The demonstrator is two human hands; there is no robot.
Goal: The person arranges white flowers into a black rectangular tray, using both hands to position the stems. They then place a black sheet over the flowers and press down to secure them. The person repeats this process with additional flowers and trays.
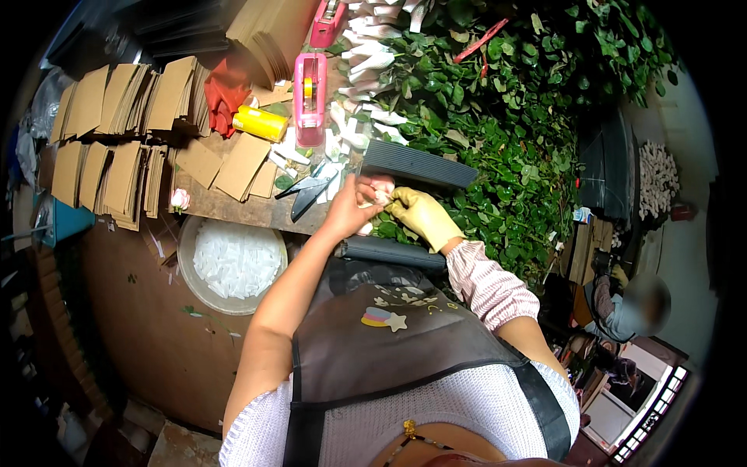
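A pale pink rose head [380, 184] is between my two hands, just past the table's near edge. My bare left hand [350, 205] is closed round it from the left, thumb and fingers on the petals. On its other side my right hand [424, 216], in a yellow rubber glove, pinches at the rose with closed fingertips. What exactly sits under those fingertips is partly hidden. A dark ribbed block [419, 163] lies just beyond the hands, and a similar dark ribbed bar [393, 253] runs nearer me. Left of my left hand lie grey-handled scissors [306, 191].
Leafy rose stems [506, 156] are heaped on the right, with white mesh sleeves [369, 62] along their left side. A pink tape dispenser [310, 124], a yellow roll [261, 123] and cardboard stacks [124, 175] stand left. A tub's rim [183, 261] surrounds white strips. Another person [618, 311] is far right.
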